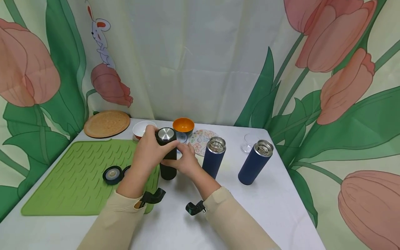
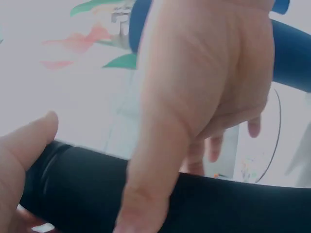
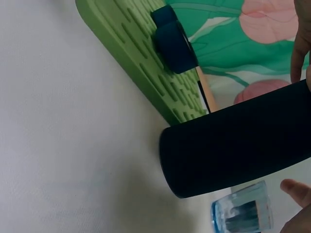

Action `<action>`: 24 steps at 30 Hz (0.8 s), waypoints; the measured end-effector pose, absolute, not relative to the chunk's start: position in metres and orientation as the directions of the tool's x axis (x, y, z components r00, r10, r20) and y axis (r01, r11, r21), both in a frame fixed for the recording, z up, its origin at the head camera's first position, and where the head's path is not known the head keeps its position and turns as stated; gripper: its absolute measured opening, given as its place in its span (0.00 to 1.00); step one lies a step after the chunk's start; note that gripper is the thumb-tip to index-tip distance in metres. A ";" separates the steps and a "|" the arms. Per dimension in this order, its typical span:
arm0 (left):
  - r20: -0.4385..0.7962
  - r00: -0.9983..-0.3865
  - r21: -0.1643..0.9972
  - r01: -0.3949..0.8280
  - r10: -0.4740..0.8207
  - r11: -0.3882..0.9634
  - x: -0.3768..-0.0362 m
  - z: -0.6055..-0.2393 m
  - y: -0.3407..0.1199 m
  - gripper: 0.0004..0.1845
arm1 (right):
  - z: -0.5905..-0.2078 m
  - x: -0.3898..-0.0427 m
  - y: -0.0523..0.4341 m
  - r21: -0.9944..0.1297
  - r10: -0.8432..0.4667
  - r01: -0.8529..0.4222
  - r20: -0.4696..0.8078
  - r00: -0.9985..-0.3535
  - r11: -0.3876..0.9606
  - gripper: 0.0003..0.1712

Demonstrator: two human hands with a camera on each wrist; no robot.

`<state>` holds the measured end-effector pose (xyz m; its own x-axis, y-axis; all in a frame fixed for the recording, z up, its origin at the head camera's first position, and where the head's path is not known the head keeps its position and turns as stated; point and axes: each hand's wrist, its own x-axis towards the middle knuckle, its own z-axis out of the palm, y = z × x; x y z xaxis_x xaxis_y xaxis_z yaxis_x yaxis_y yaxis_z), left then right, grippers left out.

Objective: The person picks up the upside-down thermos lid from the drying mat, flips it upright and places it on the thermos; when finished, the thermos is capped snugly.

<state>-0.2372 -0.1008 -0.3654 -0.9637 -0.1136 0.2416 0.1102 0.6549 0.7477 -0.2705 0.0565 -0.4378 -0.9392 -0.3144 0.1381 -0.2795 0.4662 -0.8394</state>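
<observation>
A black thermos bottle (image 1: 168,172) with a silver-topped lid (image 1: 166,134) stands nearly upright between both hands, its base close to the white table. My left hand (image 1: 147,151) grips it near the top, the thumb at the lid's edge in the left wrist view. Lower down, my right hand (image 1: 185,162) holds the body, with its thumb (image 2: 150,184) across the near side and its other fingers partly hidden behind. To the right are two dark blue bottles (image 1: 214,158) (image 1: 255,162) without lids, their steel mouths showing.
A green mat (image 1: 78,180) on the left bears black round lids (image 1: 112,174), one partly hidden by the left arm. Toward the back sit a wooden round board (image 1: 107,124), a white bowl (image 1: 140,128), an orange bowl (image 1: 183,124), a patterned plate (image 1: 200,139) and a clear glass (image 1: 247,147).
</observation>
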 end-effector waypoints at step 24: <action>0.097 -0.932 0.781 0.288 0.349 0.553 -0.267 -0.355 -0.154 0.36 | -0.435 -0.273 0.056 -0.824 -0.298 -0.236 0.086 -0.951 0.514 0.38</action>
<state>-0.2671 -0.1537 -0.3546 -0.9322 0.3487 0.0970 0.2883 0.5535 0.7814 -0.2727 0.0556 -0.4346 -0.9508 -0.2977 0.0861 -0.2358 0.5145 -0.8245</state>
